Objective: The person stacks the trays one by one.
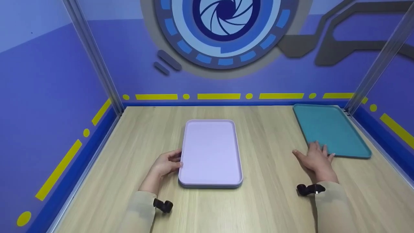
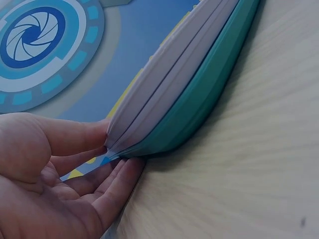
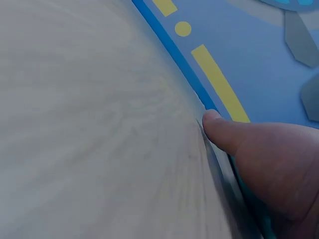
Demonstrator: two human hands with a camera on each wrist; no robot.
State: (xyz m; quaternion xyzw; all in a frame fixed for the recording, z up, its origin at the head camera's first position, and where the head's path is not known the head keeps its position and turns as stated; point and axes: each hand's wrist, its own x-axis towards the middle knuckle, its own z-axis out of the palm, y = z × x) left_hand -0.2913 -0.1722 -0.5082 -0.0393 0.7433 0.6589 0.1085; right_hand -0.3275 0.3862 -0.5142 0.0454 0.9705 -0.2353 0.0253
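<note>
A stack of trays stands mid-table, with a lilac tray (image 1: 210,152) on top. Two lilac layers show in the left wrist view above a green tray (image 2: 199,104) at the bottom. At the stack's left side, my left hand (image 1: 165,164) pinches its edge, thumb at the lilac rims and fingers low by the green tray. Over at the right, a single teal tray (image 1: 333,129) lies flat near the back corner. My right hand (image 1: 318,163) rests with spread fingers at its near left edge, thumb pointing away to the left. The right wrist view shows mainly that thumb (image 3: 224,132).
The wooden table (image 1: 268,200) is walled by blue printed panels (image 1: 97,64) at the back and sides. Metal posts (image 1: 93,55) rise at both back corners. A small black camera (image 1: 163,205) sits on each wrist.
</note>
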